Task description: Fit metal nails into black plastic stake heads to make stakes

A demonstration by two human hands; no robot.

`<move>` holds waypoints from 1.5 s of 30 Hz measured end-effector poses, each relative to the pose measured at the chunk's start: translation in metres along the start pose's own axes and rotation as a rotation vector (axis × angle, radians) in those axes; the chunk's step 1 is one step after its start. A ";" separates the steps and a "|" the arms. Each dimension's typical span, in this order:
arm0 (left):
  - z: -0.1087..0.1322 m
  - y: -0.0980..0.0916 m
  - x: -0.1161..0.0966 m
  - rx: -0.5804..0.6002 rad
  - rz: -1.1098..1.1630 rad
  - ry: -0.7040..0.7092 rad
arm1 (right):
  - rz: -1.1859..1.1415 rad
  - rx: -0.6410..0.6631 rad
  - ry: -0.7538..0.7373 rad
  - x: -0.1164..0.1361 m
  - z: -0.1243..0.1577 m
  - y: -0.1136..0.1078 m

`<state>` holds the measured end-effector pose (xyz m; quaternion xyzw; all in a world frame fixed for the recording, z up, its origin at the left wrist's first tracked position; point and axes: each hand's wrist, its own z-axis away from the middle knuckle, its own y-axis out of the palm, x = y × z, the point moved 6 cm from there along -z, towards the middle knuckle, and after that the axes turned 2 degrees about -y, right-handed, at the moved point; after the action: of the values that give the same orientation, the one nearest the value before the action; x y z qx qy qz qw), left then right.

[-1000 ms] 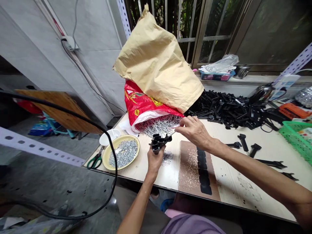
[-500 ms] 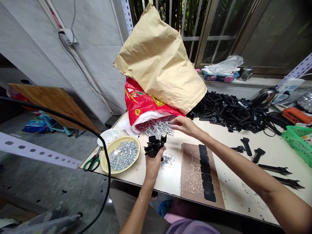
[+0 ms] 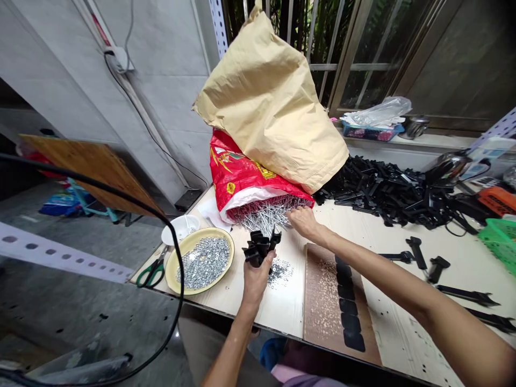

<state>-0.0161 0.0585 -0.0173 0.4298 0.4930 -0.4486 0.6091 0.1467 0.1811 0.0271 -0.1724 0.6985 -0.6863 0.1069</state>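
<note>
A bunch of black plastic parts (image 3: 258, 246) with wide, forked ends stands upright in my left hand (image 3: 256, 282), fingers wrapped round it. My right hand (image 3: 304, 221) is curled closed at the right edge of a heap of long, thin metal pins like nails (image 3: 262, 215); whatever its fingers hold is hidden. The pins spill from the mouth of a red bag (image 3: 228, 164). Just right of my left hand, small metal pieces (image 3: 281, 271) lie loose on the table. A yellow bowl (image 3: 172, 278) to the left holds many small silvery pieces.
Brown paper (image 3: 278, 107) covers the red bag. Green-handled scissors (image 3: 151, 273) and a white bowl (image 3: 169, 234) sit at the left. A brown board (image 3: 316, 328) carries a row of black pads (image 3: 350, 307). Behind my right arm is a black parts pile (image 3: 379, 185).
My right hand's fingers have curled closed beside the metal pins. My left hand keeps its hold on the black parts. The whole view has shifted slightly.
</note>
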 end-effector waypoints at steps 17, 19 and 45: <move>0.005 0.015 -0.026 0.135 -0.329 0.408 | -0.192 -0.088 -0.558 0.043 0.073 -0.113; 0.006 0.017 -0.026 0.191 -0.317 0.400 | -0.099 -0.088 -0.553 0.053 0.076 -0.111; -0.012 -0.004 -0.001 0.097 -0.137 0.101 | -0.124 -0.062 0.076 -0.010 0.042 -0.043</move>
<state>-0.0231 0.0697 -0.0186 0.4461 0.5289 -0.4902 0.5300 0.1761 0.1466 0.0675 -0.1923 0.7108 -0.6758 0.0321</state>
